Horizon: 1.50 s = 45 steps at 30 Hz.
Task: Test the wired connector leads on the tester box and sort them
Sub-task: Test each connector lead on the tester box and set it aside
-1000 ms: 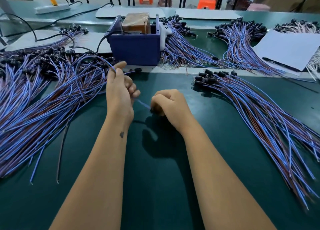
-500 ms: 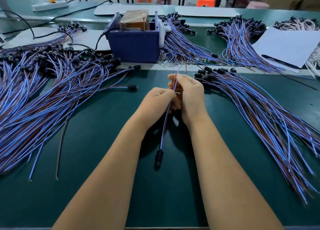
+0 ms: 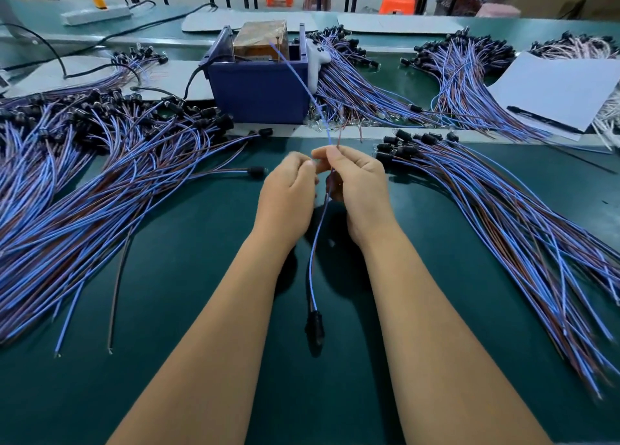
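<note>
One blue-and-brown lead [image 3: 313, 260] hangs between my hands, its black connector [image 3: 314, 323] dangling low over the green mat. My right hand [image 3: 359, 189] pinches the lead near its upper end, where the blue wire runs up toward the tester and the brown one sticks up short. Close beside it, my left hand [image 3: 288, 192] has its fingertips curled at the same spot on the wires. The blue tester box [image 3: 258, 85] stands behind, at the mat's far edge.
A large heap of leads [image 3: 84, 182] fans over the left of the mat, and a smaller bundle [image 3: 503, 209] lies on the right. Further bundles [image 3: 463, 75] lie behind the box. A white sheet with a pen [image 3: 557, 95] sits far right.
My hands came together in the middle with one lead from the left heap. Its connector now hangs lower and its blue end reaches toward the tester box.
</note>
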{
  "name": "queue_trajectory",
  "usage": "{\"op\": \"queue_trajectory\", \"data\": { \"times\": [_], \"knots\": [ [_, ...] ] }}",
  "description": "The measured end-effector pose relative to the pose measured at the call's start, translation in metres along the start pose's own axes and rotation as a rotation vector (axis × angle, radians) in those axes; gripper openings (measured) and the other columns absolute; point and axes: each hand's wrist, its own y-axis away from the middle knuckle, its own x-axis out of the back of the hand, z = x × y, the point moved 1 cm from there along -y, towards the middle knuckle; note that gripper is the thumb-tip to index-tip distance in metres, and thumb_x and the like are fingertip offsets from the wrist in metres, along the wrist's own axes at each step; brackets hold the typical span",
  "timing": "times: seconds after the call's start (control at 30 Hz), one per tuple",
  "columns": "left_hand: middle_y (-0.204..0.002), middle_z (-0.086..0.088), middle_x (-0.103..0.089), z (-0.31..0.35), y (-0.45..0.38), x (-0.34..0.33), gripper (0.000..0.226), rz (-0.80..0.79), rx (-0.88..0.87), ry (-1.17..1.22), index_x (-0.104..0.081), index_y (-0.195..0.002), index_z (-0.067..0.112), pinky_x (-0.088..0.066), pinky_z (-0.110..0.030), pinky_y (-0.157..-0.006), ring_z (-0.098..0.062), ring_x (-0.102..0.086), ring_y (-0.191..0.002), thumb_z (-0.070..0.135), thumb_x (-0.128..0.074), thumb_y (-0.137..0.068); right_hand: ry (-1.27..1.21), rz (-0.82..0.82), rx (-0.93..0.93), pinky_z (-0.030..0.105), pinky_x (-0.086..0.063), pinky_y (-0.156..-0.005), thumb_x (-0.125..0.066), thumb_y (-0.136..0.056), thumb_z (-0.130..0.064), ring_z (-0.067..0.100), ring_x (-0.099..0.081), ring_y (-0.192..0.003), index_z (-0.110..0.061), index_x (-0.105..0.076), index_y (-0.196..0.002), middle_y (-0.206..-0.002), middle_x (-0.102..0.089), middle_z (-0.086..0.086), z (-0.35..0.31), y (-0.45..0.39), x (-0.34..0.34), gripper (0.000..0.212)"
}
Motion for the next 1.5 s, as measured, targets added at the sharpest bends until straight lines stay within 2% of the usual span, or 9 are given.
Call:
{"op": "queue_trajectory", "data": {
  "times": [0.1,0.4,0.5,0.63,0.77,0.93,1.1,1.3,1.5],
  "knots": [
    [-0.086,0.009,-0.068,-0.003,-0.009,0.003,0.024,0.015,0.057,0.154,-0.061,-0.092,0.029,-0.048,-0.029,-0.070,-0.012,-0.063,-0.078,0.025,-0.039,-0.096,0.062,-0.075,-0.005,0.009,-0.042,-0.048,-0.048,-0.100,-0.005,-0.003,-0.055,-0.049,-0.003,-0.070,-0.091,-0.059,-0.065,-0.011,0.003,0.002,-0.007,0.023],
    [-0.082,-0.012,-0.065,-0.005,-0.011,0.007,0.028,0.005,0.099,0.281,-0.072,-0.081,0.014,-0.050,-0.040,-0.075,-0.023,-0.057,-0.077,0.010,-0.047,-0.094,0.301,-0.095,0.044,0.025,-0.052,-0.087,-0.054,-0.098,-0.009,0.005,-0.064,-0.090,-0.008,-0.075,-0.104,-0.092,-0.071,-0.007,0.013,0.001,-0.015,0.021],
    [-0.081,-0.005,-0.071,-0.007,-0.014,0.010,0.028,0.096,0.100,0.271,-0.071,-0.077,0.018,-0.056,-0.044,-0.079,-0.019,-0.064,-0.077,0.010,-0.050,-0.094,0.401,-0.049,0.092,0.022,-0.047,-0.071,-0.054,-0.097,-0.014,0.002,-0.057,-0.073,-0.011,-0.075,-0.089,-0.074,-0.066,-0.008,0.015,0.001,-0.014,0.023],
    [-0.061,0.008,-0.063,-0.015,-0.019,0.021,0.029,0.287,0.102,0.250,-0.062,-0.079,0.017,-0.056,-0.030,-0.059,-0.011,-0.064,-0.062,0.010,-0.041,-0.096,0.381,0.084,0.114,0.022,-0.039,-0.059,-0.048,-0.100,-0.019,0.000,-0.045,-0.050,-0.016,-0.069,-0.088,-0.056,-0.055,-0.008,0.015,-0.006,-0.014,0.024],
    [-0.046,0.011,-0.050,-0.014,-0.036,0.029,0.030,0.168,0.242,0.226,-0.066,-0.083,0.018,-0.050,-0.019,-0.051,-0.008,-0.056,-0.051,0.012,-0.042,-0.100,0.264,0.144,0.086,0.023,-0.039,-0.055,-0.044,-0.102,-0.021,0.005,-0.042,-0.046,-0.021,-0.066,-0.095,-0.046,-0.048,-0.008,0.014,-0.016,-0.025,0.023],
    [-0.047,0.014,-0.047,-0.017,-0.039,0.039,0.030,0.176,0.140,0.227,-0.067,-0.086,0.020,-0.048,-0.019,-0.049,-0.005,-0.052,-0.048,0.015,-0.041,-0.101,0.333,0.201,0.067,0.032,-0.041,-0.067,-0.040,-0.103,-0.025,0.013,-0.045,-0.064,-0.017,-0.067,-0.105,-0.061,-0.045,-0.014,0.018,-0.025,-0.039,0.028],
    [-0.047,0.013,-0.049,-0.019,-0.038,0.037,0.028,0.321,0.089,0.270,-0.067,-0.087,0.020,-0.044,-0.019,-0.046,-0.005,-0.049,-0.047,0.014,-0.043,-0.099,0.432,0.199,0.117,0.042,-0.041,-0.063,-0.039,-0.103,-0.027,0.016,-0.039,-0.062,0.001,-0.061,-0.102,-0.063,-0.043,-0.001,0.023,-0.026,-0.037,0.035],
    [-0.050,0.008,-0.050,-0.017,-0.045,0.032,0.026,0.427,0.183,0.373,-0.066,-0.085,0.018,-0.043,-0.019,-0.045,-0.007,-0.049,-0.044,0.008,-0.045,-0.096,0.393,0.237,0.125,0.027,-0.037,-0.064,-0.043,-0.102,-0.031,0.007,-0.044,-0.063,-0.023,-0.061,-0.113,-0.069,-0.049,-0.014,0.023,-0.027,-0.037,0.022],
    [-0.054,0.006,-0.050,-0.016,-0.042,0.031,0.022,0.483,0.163,0.403,-0.066,-0.089,0.015,-0.042,-0.021,-0.044,-0.007,-0.049,-0.043,0.011,-0.046,-0.097,0.419,0.241,0.125,0.027,-0.041,-0.066,-0.044,-0.101,-0.030,0.010,-0.052,-0.073,-0.027,-0.060,-0.112,-0.081,-0.058,-0.015,0.023,-0.029,-0.042,0.020]
  ]
}}
